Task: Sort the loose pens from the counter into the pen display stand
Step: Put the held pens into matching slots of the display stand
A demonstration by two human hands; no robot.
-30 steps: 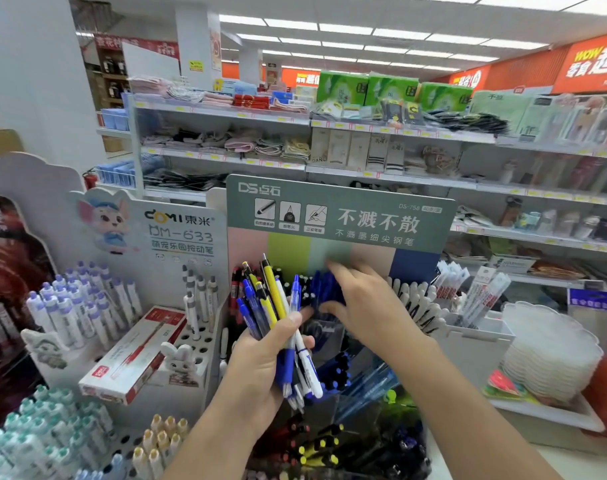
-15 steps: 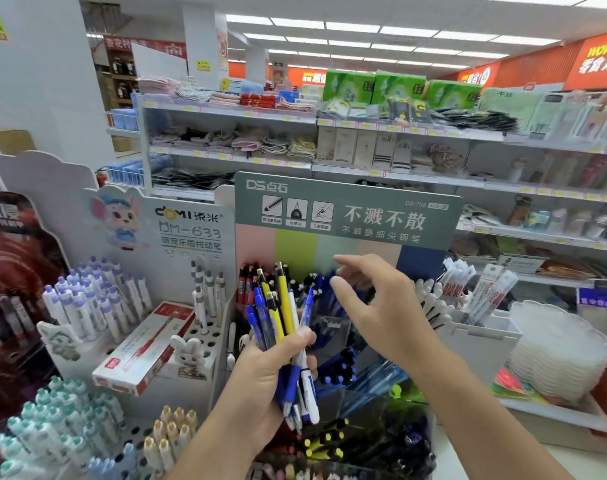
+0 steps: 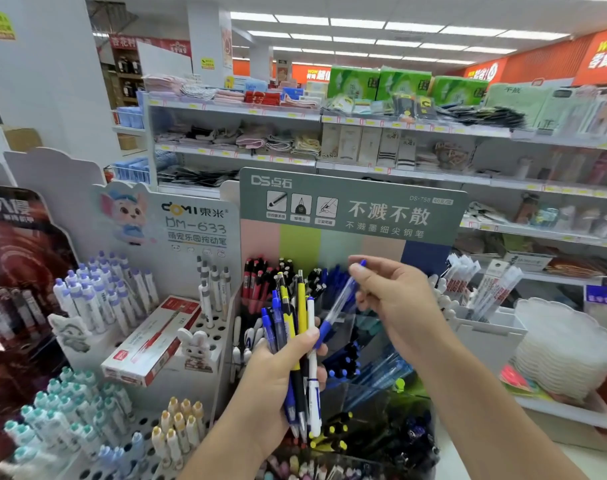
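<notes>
Reaching over the pen display stand (image 3: 350,216), the right hand (image 3: 395,299) pinches a clear blue pen (image 3: 336,306) by its top end, tilted. The left hand (image 3: 278,379) grips a bundle of pens (image 3: 297,344) upright. A second ago the right hand was down among the stand's blue pens.

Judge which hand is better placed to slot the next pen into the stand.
Right hand: it already pinches a single blue pen above the stand's blue pens, while the left hand grips the bundle.
</notes>
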